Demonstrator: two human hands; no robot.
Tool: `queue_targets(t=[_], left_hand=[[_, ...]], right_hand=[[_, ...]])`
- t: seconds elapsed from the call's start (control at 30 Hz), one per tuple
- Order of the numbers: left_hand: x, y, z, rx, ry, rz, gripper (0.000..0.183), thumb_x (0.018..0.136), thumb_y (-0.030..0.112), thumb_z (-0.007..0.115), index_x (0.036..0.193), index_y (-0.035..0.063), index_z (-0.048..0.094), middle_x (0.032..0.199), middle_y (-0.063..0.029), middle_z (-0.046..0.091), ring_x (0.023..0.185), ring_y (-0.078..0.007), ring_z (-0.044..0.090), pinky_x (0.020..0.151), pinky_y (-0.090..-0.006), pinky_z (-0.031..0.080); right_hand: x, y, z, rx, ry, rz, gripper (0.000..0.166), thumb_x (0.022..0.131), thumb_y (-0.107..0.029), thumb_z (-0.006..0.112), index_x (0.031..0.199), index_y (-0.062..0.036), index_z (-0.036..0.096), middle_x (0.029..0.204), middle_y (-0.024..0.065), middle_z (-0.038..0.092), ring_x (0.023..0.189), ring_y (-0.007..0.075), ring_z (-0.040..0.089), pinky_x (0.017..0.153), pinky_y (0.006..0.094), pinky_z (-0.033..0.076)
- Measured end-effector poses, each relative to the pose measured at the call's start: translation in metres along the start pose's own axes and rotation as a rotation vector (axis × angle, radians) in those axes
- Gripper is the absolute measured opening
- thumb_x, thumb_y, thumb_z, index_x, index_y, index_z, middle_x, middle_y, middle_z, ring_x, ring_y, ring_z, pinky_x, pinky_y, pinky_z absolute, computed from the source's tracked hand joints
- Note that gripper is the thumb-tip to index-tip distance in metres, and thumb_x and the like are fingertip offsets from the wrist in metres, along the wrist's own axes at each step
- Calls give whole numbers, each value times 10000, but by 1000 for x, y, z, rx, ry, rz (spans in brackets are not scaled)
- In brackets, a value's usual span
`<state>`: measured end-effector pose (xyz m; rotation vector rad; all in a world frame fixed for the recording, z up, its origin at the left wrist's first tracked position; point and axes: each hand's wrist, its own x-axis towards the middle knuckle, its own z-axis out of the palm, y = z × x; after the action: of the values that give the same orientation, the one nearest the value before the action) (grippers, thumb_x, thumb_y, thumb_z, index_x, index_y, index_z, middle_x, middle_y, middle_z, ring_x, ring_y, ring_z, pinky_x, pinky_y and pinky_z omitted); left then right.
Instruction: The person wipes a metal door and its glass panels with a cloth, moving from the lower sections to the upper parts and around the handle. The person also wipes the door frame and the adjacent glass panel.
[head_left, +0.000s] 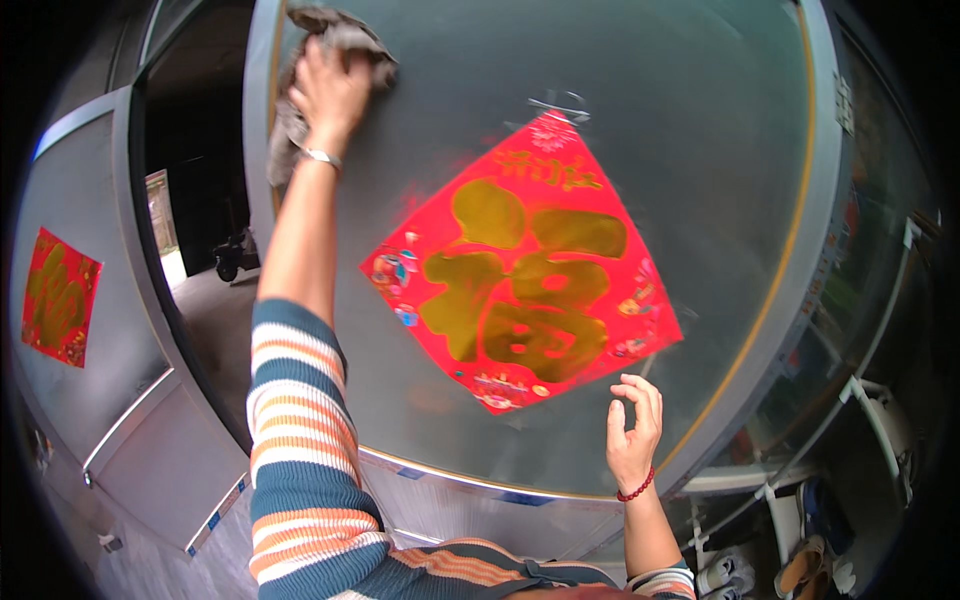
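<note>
My left hand (330, 94) presses a crumpled grey-brown cloth (281, 150) against the upper left part of a dark glass door panel (465, 82), near its metal frame. The cloth bunches above my fingers and hangs down beside my wrist. At the lower right, my right hand (634, 431) holds nothing, its fingers apart and slightly curled, near the glass. Between the hands, a red paper diamond decoration (525, 259) with large gold characters is fixed to the glass. Bits of clear tape (562, 107) show at its top corner.
On the left, a second door panel (135, 442) bears a similar red decoration (60, 300), beyond a dark doorway (199, 150). At the lower right stands a rack (787, 517) with several shoes (801, 566). A metal frame (832, 150) edges the glass.
</note>
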<state>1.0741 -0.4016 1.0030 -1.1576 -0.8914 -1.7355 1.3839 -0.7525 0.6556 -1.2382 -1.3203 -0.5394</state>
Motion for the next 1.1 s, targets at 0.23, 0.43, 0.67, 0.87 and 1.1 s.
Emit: queue_targets(t=[0.23, 0.43, 0.67, 0.87, 1.1], left_hand=[[-10, 55, -61, -376, -66, 647, 487, 889, 483, 576, 1300, 227, 627, 1455, -139, 450, 1269, -323, 442, 1013, -517, 336], [122, -27, -20, -34, 210, 632, 339, 907, 329, 565, 1145, 108, 661, 1246, -129, 597, 1129, -323, 562, 917, -458, 467], [157, -2, -29, -174, -124, -41, 397, 870, 440, 619, 1123, 140, 682, 1246, -147, 619, 1167, -305, 583, 982, -465, 458], [180, 68, -14, -139, -179, 298, 418, 840, 450, 637, 1182, 214, 683, 1326, -92, 598, 1233, -279, 549, 1002, -478, 469], [128, 117, -13, -651, -89, 701, 485, 840, 388, 544, 1280, 218, 659, 1418, -71, 525, 1298, -316, 459, 1107, -517, 305]], right_hand=[[61, -69, 98, -30, -8, -357, 295, 767, -43, 659, 1060, -75, 666, 1206, 109, 620, 1150, 310, 580, 1083, 538, 385], [76, -100, 147, -186, -33, -384, 429, 824, -147, 661, 1246, -85, 618, 1392, 128, 525, 1332, 320, 462, 1177, 555, 224], [71, -79, 171, -421, 9, -340, 554, 901, -312, 630, 1395, -87, 521, 1506, 127, 439, 1418, 308, 367, 1196, 571, 141], [67, -71, 183, -513, 19, -354, 564, 912, -361, 625, 1415, -133, 509, 1516, 102, 429, 1424, 293, 356, 1201, 564, 137], [70, -63, 193, -545, 97, -387, 533, 908, -360, 626, 1387, -148, 527, 1500, 105, 444, 1409, 296, 374, 1199, 549, 147]])
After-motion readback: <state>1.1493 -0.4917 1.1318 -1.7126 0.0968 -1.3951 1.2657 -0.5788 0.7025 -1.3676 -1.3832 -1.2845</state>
